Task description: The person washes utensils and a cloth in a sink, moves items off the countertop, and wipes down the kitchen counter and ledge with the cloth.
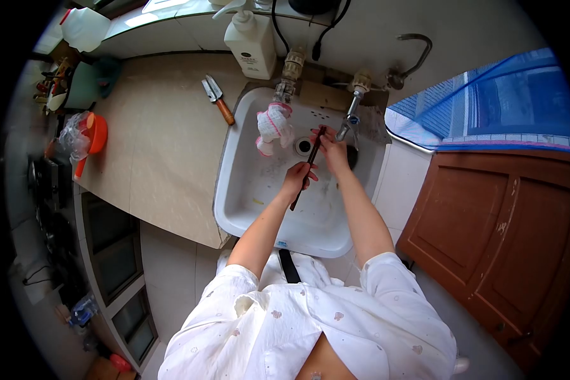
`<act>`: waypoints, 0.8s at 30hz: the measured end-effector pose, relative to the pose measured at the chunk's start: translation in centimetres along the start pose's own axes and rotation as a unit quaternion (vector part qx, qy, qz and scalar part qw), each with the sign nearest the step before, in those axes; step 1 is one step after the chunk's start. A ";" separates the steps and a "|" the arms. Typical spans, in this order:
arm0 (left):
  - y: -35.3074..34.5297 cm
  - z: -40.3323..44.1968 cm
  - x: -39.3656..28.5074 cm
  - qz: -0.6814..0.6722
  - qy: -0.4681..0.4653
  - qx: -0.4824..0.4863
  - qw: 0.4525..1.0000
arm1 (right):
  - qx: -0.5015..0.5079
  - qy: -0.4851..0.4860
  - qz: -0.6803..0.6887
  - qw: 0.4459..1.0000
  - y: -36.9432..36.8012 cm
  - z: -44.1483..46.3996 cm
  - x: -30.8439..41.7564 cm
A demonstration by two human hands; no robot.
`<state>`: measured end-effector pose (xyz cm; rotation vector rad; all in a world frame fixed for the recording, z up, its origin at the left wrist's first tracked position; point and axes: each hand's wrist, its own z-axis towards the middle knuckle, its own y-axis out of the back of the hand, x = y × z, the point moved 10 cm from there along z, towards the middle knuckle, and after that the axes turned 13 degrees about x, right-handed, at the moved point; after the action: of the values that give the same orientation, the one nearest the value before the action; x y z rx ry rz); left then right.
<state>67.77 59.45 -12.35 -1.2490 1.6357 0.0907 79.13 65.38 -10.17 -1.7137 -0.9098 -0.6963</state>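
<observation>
Dark chopsticks (pixel 314 157) slant across the basin, held in both hands above the white sink (pixel 225 202). My left hand (pixel 299 177) is closed around their lower middle part. Higher up, near their far end, my right hand (pixel 331 151) grips them with bent fingers. Just beyond my right hand is a metal faucet (pixel 353 119). A second tap has a white knitted cover (pixel 273 125) with pink edging, to the left of the hands. The drain (pixel 304 147) lies behind the chopsticks. How many chopsticks there are is hard to make out.
On the counter (pixel 164 126) left of the sink lies a wooden-handled peeler or knife (pixel 218 100). A white pump bottle (pixel 251 47) stands behind the basin. An orange strainer or bowl (pixel 96 134) sits at far left. Brown cabinet doors (pixel 487 234) and blue cloth (pixel 487 101) are right.
</observation>
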 end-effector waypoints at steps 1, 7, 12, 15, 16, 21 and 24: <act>0.1 0.1 0.0 -0.005 -0.004 -0.007 1.000 | 0.016 0.006 -0.006 1.000 -0.3 -0.2 -0.2; 1.0 0.2 0.6 -0.027 0.003 -0.064 0.998 | -0.006 -0.083 -0.094 0.992 0.9 -1.1 -2.2; 0.5 0.4 -0.1 0.024 0.003 -0.058 0.998 | -0.115 -0.069 -0.089 0.987 4.7 -0.1 -1.5; 0.4 0.9 -0.3 0.064 0.011 -0.063 0.996 | -0.153 -0.047 -0.080 0.984 5.4 -0.3 -1.3; 0.5 1.0 -0.4 0.105 0.013 -0.075 0.992 | -0.165 -0.039 -0.044 0.985 5.3 -0.7 -1.1; 1.4 2.1 -0.1 0.140 -0.014 -0.107 0.984 | -0.105 0.038 0.050 0.992 2.6 -1.1 1.3; 0.6 2.6 -0.4 0.135 -0.036 -0.113 0.984 | -0.071 0.050 0.055 0.995 1.8 -0.4 1.1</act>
<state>69.01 61.59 -13.58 -1.1692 1.7591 0.4968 81.21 64.95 -10.05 -1.8215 -0.7057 -0.7808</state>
